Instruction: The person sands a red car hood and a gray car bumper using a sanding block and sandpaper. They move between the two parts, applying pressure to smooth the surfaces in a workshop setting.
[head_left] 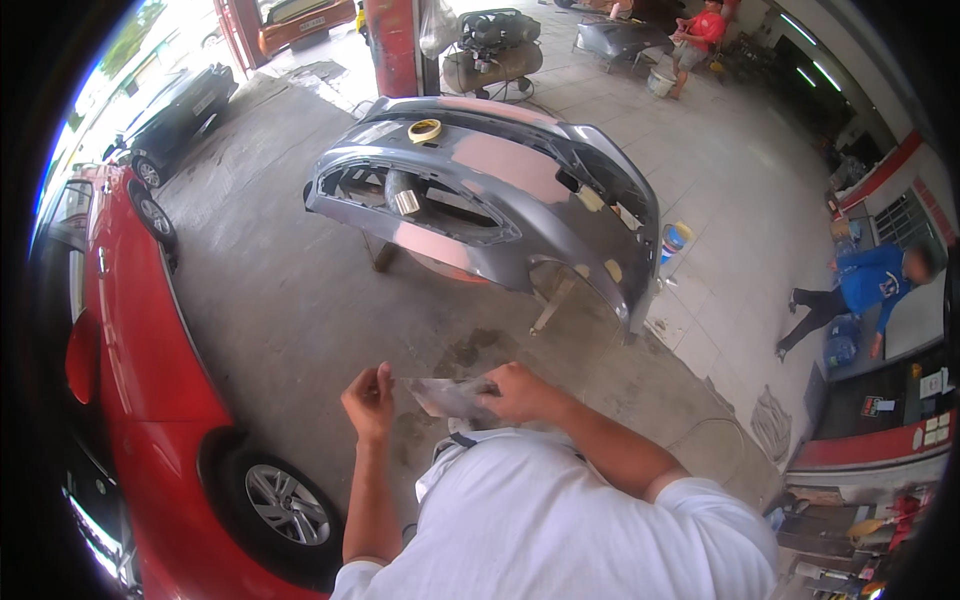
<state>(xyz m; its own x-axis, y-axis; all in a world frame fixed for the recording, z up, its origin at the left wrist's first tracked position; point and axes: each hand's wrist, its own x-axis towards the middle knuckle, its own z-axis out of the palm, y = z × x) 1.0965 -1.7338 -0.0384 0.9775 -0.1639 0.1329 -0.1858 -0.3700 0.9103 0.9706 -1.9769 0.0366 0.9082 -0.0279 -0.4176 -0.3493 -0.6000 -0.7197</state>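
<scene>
In front of my waist, a thin grey sheet (440, 396), looking like sandpaper, is stretched between my hands. My right hand (515, 393) grips its right end with curled fingers. At the opposite edge, my left hand (369, 402) is closed, thumb and fingers pinched together by the sheet's corner. Beyond them a grey car bumper (545, 220) with pink and yellowish filler patches rests on a stand (550, 305), apart from both hands. A roll of yellow tape (425, 130) lies on top of the bumper.
A red car (150, 400) stands close on my left, a dark car (180, 110) behind it. An air compressor (492, 55) is beyond the bumper, near a red pillar (392, 50). A person in blue (870, 280) walks at right; another in red (700, 35) sits far back.
</scene>
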